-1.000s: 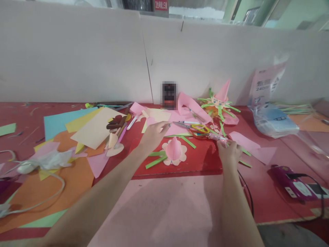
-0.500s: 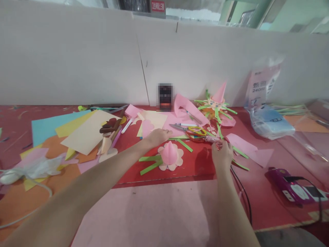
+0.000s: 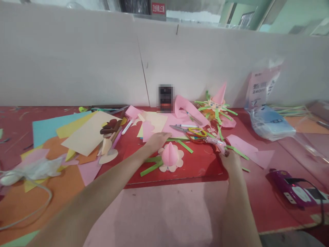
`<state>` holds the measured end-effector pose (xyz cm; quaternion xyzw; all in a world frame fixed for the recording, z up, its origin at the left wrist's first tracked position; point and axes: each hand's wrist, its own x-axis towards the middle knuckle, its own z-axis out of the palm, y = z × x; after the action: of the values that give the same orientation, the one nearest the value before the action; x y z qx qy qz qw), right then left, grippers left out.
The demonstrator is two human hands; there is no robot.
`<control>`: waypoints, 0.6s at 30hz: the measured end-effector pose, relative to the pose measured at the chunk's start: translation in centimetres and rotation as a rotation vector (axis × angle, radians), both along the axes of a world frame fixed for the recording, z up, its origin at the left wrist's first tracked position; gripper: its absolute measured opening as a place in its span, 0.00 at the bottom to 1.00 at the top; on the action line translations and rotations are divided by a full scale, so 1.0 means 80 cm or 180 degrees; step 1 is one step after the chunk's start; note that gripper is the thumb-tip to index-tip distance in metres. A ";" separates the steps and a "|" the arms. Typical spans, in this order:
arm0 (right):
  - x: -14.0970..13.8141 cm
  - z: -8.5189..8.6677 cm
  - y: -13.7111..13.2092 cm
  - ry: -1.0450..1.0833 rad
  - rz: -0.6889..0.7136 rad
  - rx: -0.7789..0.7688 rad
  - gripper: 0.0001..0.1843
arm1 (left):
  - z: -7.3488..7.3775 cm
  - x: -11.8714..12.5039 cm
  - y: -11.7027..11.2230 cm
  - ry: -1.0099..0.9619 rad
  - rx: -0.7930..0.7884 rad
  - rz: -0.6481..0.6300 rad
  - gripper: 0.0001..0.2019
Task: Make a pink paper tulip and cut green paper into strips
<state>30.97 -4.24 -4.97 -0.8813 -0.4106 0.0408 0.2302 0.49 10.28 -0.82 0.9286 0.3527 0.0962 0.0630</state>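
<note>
My left hand [image 3: 157, 139] lies flat on the table, fingers stretched to the right, just behind a pink paper flower [image 3: 170, 158] with green strip leaves [image 3: 150, 168]. It touches the pink paper and a green strip there and holds nothing. My right hand [image 3: 230, 160] is closed round a small pink tool [image 3: 217, 143] whose tip points away to the left, toward the scissors [image 3: 193, 130]. A black cord [image 3: 245, 197] runs back from that hand. Both things lie on a red sheet [image 3: 200, 164].
Coloured paper sheets [image 3: 84, 132] and pens [image 3: 117, 132] lie at the left. A finished paper figure with a pink cone hat [image 3: 217, 101] leans on the back wall. A plastic paper pack [image 3: 269, 120] and a purple device [image 3: 290, 187] sit at the right. A large pink sheet [image 3: 164, 212] lies in front.
My left hand slid nearer to me and now rests right behind the flower. My right hand drew back a little towards me with the pink tool.
</note>
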 end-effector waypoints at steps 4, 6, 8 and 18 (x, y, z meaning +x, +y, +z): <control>-0.006 0.002 0.002 0.0023 -0.0128 0.0214 0.18 | -0.006 -0.005 0.001 -0.0641 -0.0510 0.0197 0.12; -0.011 0.007 0.003 0.0089 -0.0187 0.0534 0.18 | -0.007 -0.007 0.004 -0.0842 -0.0653 0.0128 0.11; -0.017 0.015 0.004 0.0168 -0.0230 0.0783 0.18 | -0.008 -0.008 0.006 -0.1031 -0.0812 0.0106 0.12; -0.010 0.039 -0.005 0.0227 -0.1113 0.1517 0.18 | -0.010 -0.010 0.006 -0.1178 -0.0862 0.0022 0.12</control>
<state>30.15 -4.63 -1.81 -0.8578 -0.2422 -0.0661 0.4484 -0.28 10.76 -1.62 0.8770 0.3481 0.2168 0.2504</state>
